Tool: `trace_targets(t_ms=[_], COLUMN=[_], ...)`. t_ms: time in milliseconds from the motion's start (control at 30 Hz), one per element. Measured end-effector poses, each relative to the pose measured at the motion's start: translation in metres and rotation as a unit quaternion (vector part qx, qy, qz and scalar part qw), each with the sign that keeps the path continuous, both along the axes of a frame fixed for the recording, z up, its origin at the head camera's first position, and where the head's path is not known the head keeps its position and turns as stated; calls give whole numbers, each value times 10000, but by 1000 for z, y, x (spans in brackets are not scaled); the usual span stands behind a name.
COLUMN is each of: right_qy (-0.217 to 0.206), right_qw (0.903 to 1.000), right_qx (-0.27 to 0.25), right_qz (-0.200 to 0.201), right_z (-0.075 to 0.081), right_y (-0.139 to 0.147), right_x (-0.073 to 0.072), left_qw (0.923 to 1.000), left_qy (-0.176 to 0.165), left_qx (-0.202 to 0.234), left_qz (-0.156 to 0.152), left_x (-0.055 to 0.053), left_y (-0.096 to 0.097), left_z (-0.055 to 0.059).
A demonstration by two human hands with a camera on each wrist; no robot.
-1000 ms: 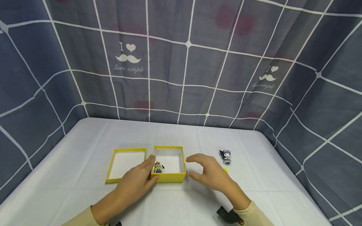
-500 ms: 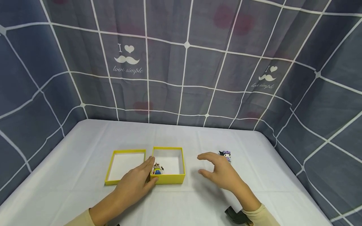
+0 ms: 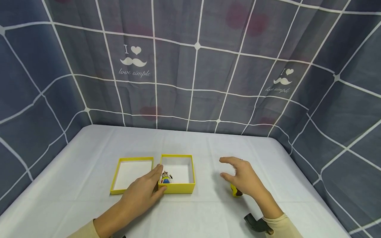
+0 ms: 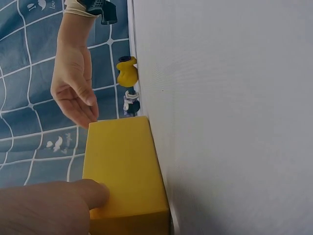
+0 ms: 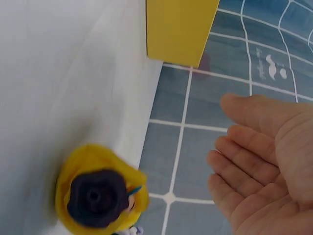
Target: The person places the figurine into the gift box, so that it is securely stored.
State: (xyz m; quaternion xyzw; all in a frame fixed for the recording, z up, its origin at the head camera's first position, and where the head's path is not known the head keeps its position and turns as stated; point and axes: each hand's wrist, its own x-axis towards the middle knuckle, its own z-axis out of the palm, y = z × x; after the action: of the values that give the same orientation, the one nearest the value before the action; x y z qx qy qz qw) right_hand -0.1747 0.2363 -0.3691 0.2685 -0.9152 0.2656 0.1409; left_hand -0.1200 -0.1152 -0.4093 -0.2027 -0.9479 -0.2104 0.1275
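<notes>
A yellow box (image 3: pixel 178 188) with a white inside stands uncovered on the white table. In it, at the front left corner, is a small figurine (image 3: pixel 165 178) with a blue lower part. My left hand (image 3: pixel 141 186) lies along the box's left side with straight fingers, its thumb (image 4: pixel 93 193) against the front wall. To the right of the box my right hand (image 3: pixel 245 177) hovers, fingers spread from the thumb and holding nothing. Below its palm stands a yellow figurine (image 3: pixel 236 190) with a dark part, seen close in the right wrist view. The left wrist view shows a purple-and-white figurine (image 4: pixel 131 103) beyond it.
A shallow yellow-rimmed lid (image 3: pixel 134 175), white inside, lies just left of the box, partly behind my left hand. A dark blue checked curtain (image 3: pixel 175 102) encloses the table's back and sides. A dark wrist strap piece (image 3: pixel 257 224) hangs by the right sleeve.
My right hand has moved right, away from the box, and covers the purple-and-white figurine in the head view. The yellow figurine has come into sight below it. The left hand stays at the box.
</notes>
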Motion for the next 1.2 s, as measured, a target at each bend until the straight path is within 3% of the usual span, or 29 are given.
trace_targets(t_ms=[700, 1200], right_qy=[-239, -443], right_qw=[9933, 9905], right_qx=[210, 95], right_qz=[-1114, -1297], right_z=[-15, -17], right_y=[55, 70], right_x=[-26, -38], left_qw=[9998, 9998], left_qy=[197, 179], left_qx=[51, 34], left_qz=[-46, -65], left_x=[-1, -2], left_y=[1, 1], left_z=[0, 2])
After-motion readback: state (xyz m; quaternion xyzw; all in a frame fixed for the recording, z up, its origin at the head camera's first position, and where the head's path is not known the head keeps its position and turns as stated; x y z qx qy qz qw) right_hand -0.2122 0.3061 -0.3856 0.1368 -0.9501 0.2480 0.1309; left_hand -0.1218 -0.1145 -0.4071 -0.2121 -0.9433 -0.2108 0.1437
